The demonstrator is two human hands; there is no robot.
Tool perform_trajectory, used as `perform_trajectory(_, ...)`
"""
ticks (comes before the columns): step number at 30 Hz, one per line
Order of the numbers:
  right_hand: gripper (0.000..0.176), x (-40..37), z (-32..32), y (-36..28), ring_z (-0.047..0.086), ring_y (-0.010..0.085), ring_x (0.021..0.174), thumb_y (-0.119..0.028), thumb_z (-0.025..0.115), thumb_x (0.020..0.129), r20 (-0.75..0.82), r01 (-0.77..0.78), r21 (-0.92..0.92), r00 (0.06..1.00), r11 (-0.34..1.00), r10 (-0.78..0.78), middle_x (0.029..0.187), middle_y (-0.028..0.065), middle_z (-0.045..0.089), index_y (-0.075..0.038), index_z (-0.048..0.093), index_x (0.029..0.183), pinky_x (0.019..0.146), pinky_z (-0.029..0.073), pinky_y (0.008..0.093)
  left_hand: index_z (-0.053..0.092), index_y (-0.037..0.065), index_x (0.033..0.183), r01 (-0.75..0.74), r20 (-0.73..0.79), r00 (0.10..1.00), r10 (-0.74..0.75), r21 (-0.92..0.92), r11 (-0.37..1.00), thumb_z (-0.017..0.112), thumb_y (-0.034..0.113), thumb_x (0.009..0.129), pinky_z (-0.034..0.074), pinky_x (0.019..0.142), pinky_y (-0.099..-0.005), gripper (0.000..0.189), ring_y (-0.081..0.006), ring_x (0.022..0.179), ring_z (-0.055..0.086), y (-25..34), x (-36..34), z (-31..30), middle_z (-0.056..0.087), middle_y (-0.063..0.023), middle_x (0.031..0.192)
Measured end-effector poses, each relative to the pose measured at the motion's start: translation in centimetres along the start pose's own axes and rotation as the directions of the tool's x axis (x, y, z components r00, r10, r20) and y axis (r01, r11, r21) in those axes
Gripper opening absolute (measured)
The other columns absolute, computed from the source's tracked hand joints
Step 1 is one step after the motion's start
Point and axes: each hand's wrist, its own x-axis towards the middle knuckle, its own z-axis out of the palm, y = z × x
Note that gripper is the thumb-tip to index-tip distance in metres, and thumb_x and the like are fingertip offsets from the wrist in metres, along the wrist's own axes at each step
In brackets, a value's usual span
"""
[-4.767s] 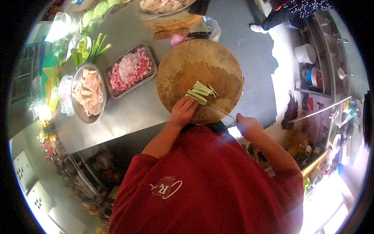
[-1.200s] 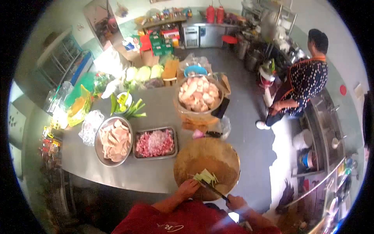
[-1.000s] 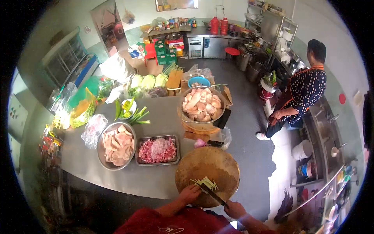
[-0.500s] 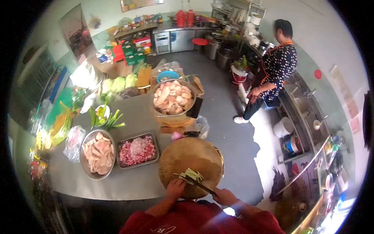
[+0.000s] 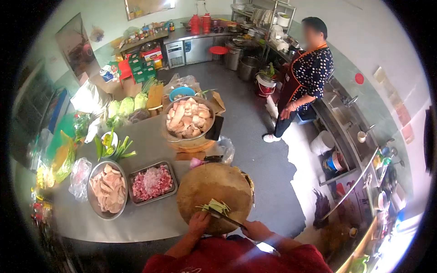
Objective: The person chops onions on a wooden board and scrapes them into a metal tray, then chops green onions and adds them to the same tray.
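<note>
A round wooden chopping board [image 5: 214, 182] lies at the near edge of the table. Thin green strips [image 5: 218, 206] are heaped on its near half. My right hand [image 5: 257, 230] grips the handle of a knife [image 5: 227, 219], whose blade lies against the strips. Just left of the blade, my left hand [image 5: 199, 221] rests on the board with fingers bent at the strips; whatever is under the fingertips is too small to make out. Left of the board are a tray of minced meat [image 5: 152, 182] and a bowl of pale meat pieces [image 5: 108, 189].
Beyond the board stands a large bowl of meat chunks [image 5: 190, 117], with a second knife [image 5: 213, 158] and a purple onion [image 5: 196, 163] nearer. Green vegetables [image 5: 111, 145] lie at the left. A person [image 5: 302, 77] stands at the right by the sinks.
The view has shifted, so the table scene sits slightly further left. The other person's head and arm have turned towards the table. My hands keep nearly the same place at the strips.
</note>
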Motion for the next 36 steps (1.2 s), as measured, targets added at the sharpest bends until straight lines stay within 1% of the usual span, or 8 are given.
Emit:
perform_trajectory(7,0.032,1.4,0.5,0.6,0.066,0.0488,0.077,-0.034,0.053,0.096,-0.035,0.027,0.016,0.999,1.0,-0.026,0.082,0.0275,0.067,-0.004,0.053,0.107,0.069,0.052,0.0594,0.069,0.008,0.108,0.074,-0.038,0.996,-0.079,-0.124,0.99,0.063,0.011,0.083,0.052,0.085,-0.0467,0.026,-0.0327,0.107,0.061,0.2,0.3,0.0,0.062,-0.0122,0.113)
perform_trajectory(12,0.036,1.0,0.6,0.2,0.065,0.0503,0.08,-0.038,0.053,0.097,-0.039,0.017,0.055,0.999,0.998,-0.014,0.086,0.0284,0.068,-0.006,0.055,0.113,0.075,0.052,0.0608,0.069,0.007,0.111,0.112,0.094,0.99,-0.107,-0.05,0.992,0.062,0.01,0.083,0.053,0.088,-0.0467,0.029,-0.0331,0.106,0.061,0.6,-0.2,-0.6,0.063,-0.0109,0.116)
perform_trajectory(14,0.033,0.9,0.3,-0.2,0.066,0.049,0.079,-0.037,0.054,0.097,-0.065,0.029,0.03,0.997,0.999,-0.027,0.086,0.0283,0.067,-0.008,0.057,0.113,0.072,0.052,0.0604,0.069,0.007,0.112,0.089,-0.044,0.995,-0.09,-0.039,0.995,0.062,0.01,0.082,0.052,0.09,-0.0471,0.031,-0.0346,0.106,0.061,0.1,-0.7,1.4,0.063,-0.0124,0.12)
perform_trajectory(15,0.031,0.6,-0.1,-1.5,0.066,0.0483,0.077,-0.036,0.057,0.096,-0.052,-0.155,0.001,0.987,0.988,0.155,0.085,0.0267,0.067,-0.011,0.058,0.115,0.069,0.052,0.0606,0.069,0.007,0.113,0.297,0.332,0.911,-0.243,-0.123,0.947,0.063,0.009,0.081,0.051,0.091,-0.0471,0.033,-0.035,0.106,0.061,0.5,-0.4,0.4,0.062,-0.0142,0.122)
perform_trajectory(17,0.034,0.6,0.5,-0.6,0.065,0.0491,0.076,-0.038,0.056,0.096,-0.059,-0.053,0.078,0.997,0.996,0.058,0.08,0.0258,0.066,-0.006,0.051,0.108,0.066,0.051,0.0608,0.067,0.006,0.117,0.112,0.002,0.994,-0.112,-0.114,0.987,0.062,0.007,0.082,0.05,0.093,-0.0461,0.035,-0.0334,0.108,0.06,0.7,-0.7,-0.2,0.062,-0.0141,0.12)
perform_trajectory(20,0.027,-0.1,-1.1,-2.3,0.064,0.0491,0.071,-0.028,0.058,0.096,-0.123,0.016,0.104,0.992,0.994,-0.003,0.075,0.0271,0.064,-0.003,0.05,0.1,0.061,0.05,0.059,0.067,0.005,0.117,0.177,0.065,0.983,-0.169,-0.16,0.971,0.062,0.006,0.082,0.05,0.092,-0.0457,0.036,-0.0322,0.11,0.059,1.3,0.5,-2.0,0.062,-0.012,0.116)
perform_trajectory(25,0.023,0.3,-1.1,-2.5,0.065,0.0472,0.07,-0.025,0.056,0.097,-0.153,0.089,0.008,0.984,0.996,-0.086,0.073,0.025,0.064,-0.003,0.048,0.097,0.06,0.05,0.0581,0.068,0.005,0.114,0.151,-0.061,0.985,-0.164,-0.182,0.972,0.064,0.006,0.08,0.051,0.09,-0.0456,0.034,-0.0309,0.11,0.06,1.1,0.3,-0.4,0.062,-0.0099,0.116)
perform_trajectory(36,0.016,1.1,-1.1,-3.9,0.068,0.0437,0.073,-0.018,0.051,0.096,-0.002,0.026,-0.161,1.0,0.987,-0.026,0.08,0.0218,0.068,-0.003,0.048,0.103,0.064,0.054,0.0556,0.069,0.001,0.094,0.09,-0.161,0.979,-0.122,-0.195,0.977,0.066,0.006,0.074,0.052,0.082,-0.0439,0.021,-0.0329,0.1,0.062,1.3,0.7,-1.7,0.065,-0.0134,0.108)
